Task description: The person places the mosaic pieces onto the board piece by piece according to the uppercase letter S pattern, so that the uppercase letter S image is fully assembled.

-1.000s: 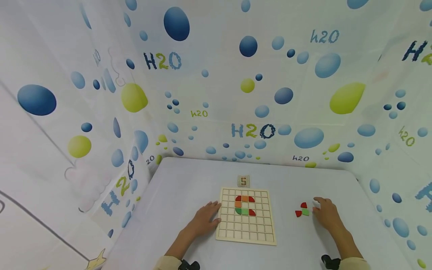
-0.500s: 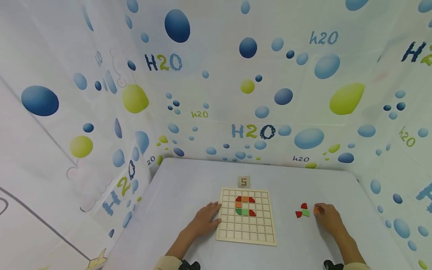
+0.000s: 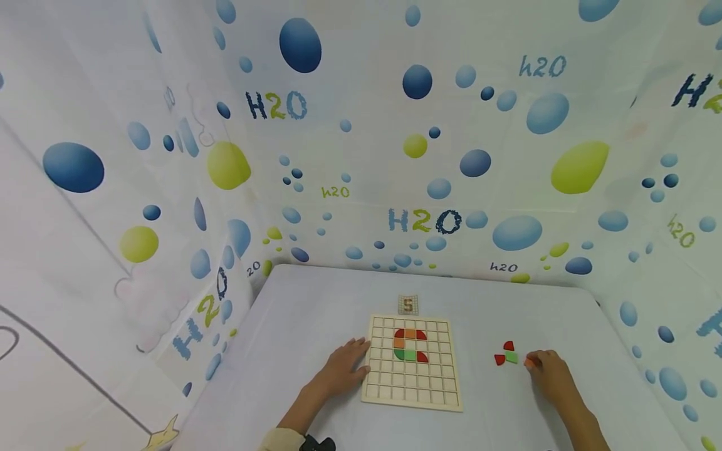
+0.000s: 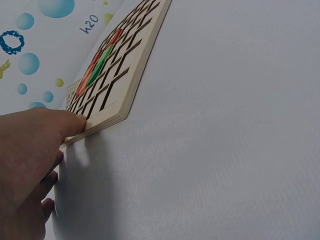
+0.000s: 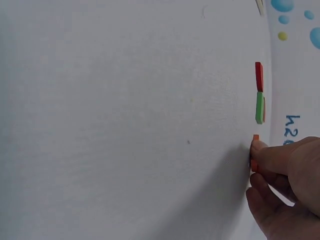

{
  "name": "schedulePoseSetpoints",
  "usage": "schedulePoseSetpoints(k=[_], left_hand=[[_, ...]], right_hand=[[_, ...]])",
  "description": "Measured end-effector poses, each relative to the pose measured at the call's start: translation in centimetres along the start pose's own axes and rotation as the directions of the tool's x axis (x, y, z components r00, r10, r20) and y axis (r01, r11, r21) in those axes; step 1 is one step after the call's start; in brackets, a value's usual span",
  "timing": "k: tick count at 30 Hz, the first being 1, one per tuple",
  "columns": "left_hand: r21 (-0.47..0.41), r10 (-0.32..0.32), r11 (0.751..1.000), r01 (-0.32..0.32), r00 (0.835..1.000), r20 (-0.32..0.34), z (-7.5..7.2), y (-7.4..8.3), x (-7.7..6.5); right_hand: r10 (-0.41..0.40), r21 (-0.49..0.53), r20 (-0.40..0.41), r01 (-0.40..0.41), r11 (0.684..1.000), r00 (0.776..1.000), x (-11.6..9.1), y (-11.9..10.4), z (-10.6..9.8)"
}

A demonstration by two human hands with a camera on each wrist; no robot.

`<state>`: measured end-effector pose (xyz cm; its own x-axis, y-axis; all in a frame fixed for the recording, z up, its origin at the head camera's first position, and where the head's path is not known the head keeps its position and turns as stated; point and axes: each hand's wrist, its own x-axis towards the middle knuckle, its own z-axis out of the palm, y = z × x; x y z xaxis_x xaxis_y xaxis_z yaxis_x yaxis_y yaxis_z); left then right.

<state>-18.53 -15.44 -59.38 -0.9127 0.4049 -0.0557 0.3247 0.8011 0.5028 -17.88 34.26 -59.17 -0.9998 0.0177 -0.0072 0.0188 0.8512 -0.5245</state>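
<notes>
A wooden grid board [image 3: 412, 379] lies on the table, with red, orange and green tiles set in its cells in a ring shape. My left hand [image 3: 344, 369] rests at the board's left edge, its fingers extended and its thumb [image 4: 75, 124] touching the rim. To the right of the board, my right hand [image 3: 549, 373] pinches an orange tile [image 5: 255, 165] between thumb and fingers, low over the tabletop. Just left of that hand lie a green square tile [image 3: 511, 357] and two red rounded tiles, one of them a red tile [image 3: 499, 359] at the left.
A small pattern card [image 3: 408, 305] marked with an S-like figure lies behind the board. The white tabletop [image 3: 316, 300] reaches back to a wall sheet [image 3: 361, 156] printed with bubbles and H2O lettering.
My right hand, with nothing seen in its fingers at first, has come to pinch an orange tile and moved slightly nearer to me. My left hand has stayed at the board.
</notes>
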Motion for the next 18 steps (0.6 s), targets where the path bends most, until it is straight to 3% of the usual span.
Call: schedulePoseSetpoints(k=[8, 18], left_hand=[[0.010, 0.000, 1.000, 0.000, 1.000, 0.011, -0.2, 0.1, 0.0], [0.003, 0.009, 1.000, -0.009, 1.000, 0.001, -0.5, 0.5, -0.3]], right_hand=[[0.000, -0.016, 0.069, 0.001, 1.000, 0.998, -1.5, -0.7, 0.2], [-0.031, 0.058, 0.109, 0.025, 0.998, 0.994, -3.0, -4.3, 2.4]])
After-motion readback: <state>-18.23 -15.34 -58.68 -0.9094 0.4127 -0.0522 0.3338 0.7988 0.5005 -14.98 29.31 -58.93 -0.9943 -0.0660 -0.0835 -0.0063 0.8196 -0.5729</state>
